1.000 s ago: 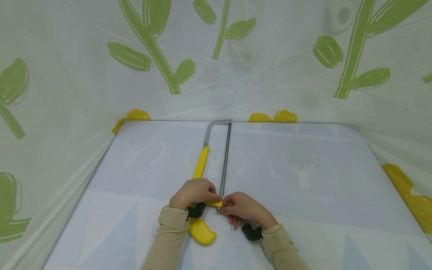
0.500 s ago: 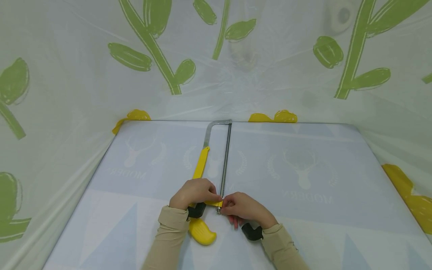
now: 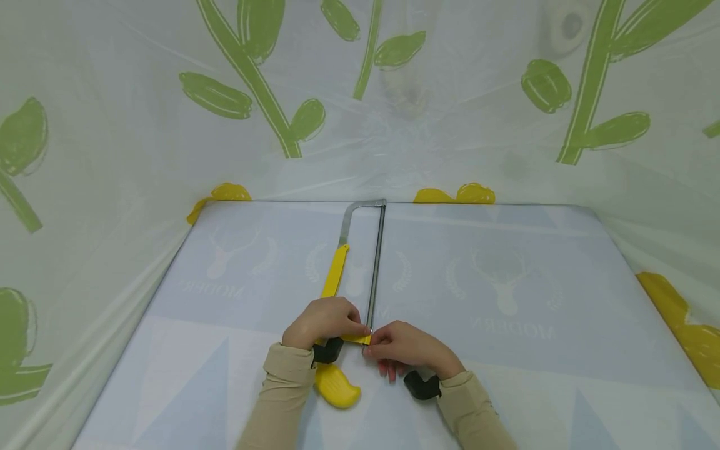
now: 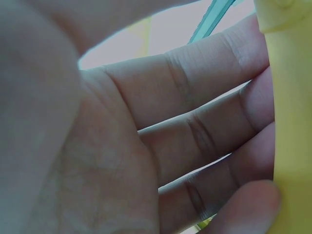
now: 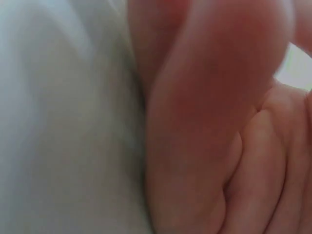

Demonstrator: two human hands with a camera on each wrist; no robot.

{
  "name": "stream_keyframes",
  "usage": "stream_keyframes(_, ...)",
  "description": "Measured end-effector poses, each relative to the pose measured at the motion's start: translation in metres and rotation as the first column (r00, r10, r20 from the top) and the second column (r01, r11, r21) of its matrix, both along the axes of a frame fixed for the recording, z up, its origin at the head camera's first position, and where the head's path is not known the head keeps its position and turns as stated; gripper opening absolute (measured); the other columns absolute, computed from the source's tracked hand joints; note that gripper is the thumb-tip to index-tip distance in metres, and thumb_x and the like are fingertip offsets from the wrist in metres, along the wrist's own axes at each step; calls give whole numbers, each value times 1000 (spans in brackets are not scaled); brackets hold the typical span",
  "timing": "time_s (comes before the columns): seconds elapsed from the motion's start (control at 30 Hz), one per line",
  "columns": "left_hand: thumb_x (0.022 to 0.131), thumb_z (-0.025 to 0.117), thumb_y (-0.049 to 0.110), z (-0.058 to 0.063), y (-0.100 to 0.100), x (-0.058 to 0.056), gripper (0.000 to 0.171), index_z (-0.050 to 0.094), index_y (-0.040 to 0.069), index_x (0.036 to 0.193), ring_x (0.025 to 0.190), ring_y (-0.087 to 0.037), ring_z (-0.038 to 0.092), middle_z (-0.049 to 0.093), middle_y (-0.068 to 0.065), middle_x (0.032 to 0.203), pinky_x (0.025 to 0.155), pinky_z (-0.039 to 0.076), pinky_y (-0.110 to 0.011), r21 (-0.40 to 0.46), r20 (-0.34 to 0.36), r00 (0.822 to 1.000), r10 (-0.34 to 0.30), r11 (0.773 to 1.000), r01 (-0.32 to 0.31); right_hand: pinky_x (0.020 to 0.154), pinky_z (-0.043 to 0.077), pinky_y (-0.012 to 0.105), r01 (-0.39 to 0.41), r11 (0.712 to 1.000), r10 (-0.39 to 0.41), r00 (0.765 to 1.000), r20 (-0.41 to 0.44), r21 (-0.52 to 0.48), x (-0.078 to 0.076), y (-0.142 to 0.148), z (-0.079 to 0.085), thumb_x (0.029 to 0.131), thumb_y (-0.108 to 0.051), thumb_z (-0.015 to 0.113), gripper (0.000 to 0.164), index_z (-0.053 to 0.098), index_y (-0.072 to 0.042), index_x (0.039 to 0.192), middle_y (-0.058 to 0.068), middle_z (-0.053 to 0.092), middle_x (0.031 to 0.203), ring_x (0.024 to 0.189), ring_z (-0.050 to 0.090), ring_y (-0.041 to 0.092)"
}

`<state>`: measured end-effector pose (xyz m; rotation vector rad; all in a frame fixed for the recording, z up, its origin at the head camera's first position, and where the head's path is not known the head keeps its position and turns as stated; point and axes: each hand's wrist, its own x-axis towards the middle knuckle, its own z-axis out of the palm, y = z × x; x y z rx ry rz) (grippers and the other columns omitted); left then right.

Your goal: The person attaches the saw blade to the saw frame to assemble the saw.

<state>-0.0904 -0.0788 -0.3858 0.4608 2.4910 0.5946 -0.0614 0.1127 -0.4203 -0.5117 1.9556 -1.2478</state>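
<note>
A hacksaw lies flat on the table, its grey metal bow at the far end and its blade along the right side. My left hand reaches over the yellow frame and grips the near end of the saw, thumb and fingers close to where the blade meets it. Below that wrist shows the curved yellow handle. In the left wrist view, fingertips touch a yellow part of the saw. My right hand pinches the small metal tensioning nut at the near blade end, mostly hidden by the fingers.
A pale patterned cloth covers the table, whose far edge meets a hanging plastic curtain with green leaf prints. The hacksaw's tip reaches that edge. Black wrist straps sit near both cuffs.
My right fingers have shifted slightly left and now cover the metal nut that showed before. The left hand and the hacksaw hold still.
</note>
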Motion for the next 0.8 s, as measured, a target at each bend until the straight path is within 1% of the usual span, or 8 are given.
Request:
stream_keyframes(0.1,76,64,46,0,0,0,25,61,24,65,55,-10,45,52,9,57,52,35,-26,-1,4,1000,5,1000,-5,39,40,28,14,1000,-13,1000,-25,18,0,-1,1,85,-40,56,34,62,-8,73,6,59,56,43,56,24)
stream_keyframes(0.23,76,64,45,0,0,0,24,62,24,65,56,-10,46,52,9,57,52,35,-27,-1,9,1000,9,1000,-9,38,40,28,11,1000,-10,1000,-30,15,0,-2,0,86,-39,56,34,62,-8,73,6,58,56,43,56,23)
stream_keyframes(0.37,76,64,45,-1,0,0,25,62,24,65,55,-10,45,52,9,56,52,34,-26,3,8,1000,6,1000,-6,39,40,27,-10,1000,10,1000,-12,-3,-1,0,-3,87,-36,55,30,62,-9,76,5,59,58,43,56,22)
stream_keyframes(0.53,77,63,46,-1,-1,0,25,61,24,65,53,-9,44,50,9,55,50,33,-26,4,-2,1000,-9,1000,9,40,42,28,-34,999,33,999,-13,-35,-3,2,-7,88,-27,55,19,62,-9,85,6,60,59,43,55,21)
stream_keyframes(0.63,77,63,46,-1,-1,-1,25,61,24,65,53,-9,44,50,9,55,50,33,-26,7,-4,1000,-15,1000,15,40,42,28,-23,999,22,999,-25,-30,-3,2,-7,87,-25,57,16,62,-10,86,6,60,58,42,55,21)
stream_keyframes(0.8,78,62,47,-1,-2,-1,26,61,24,66,53,-10,44,50,9,56,50,33,-26,6,-5,1000,-21,1000,21,38,42,28,8,1000,-8,999,-33,-6,-2,0,-5,86,-25,58,16,61,-10,84,6,59,56,41,54,21)
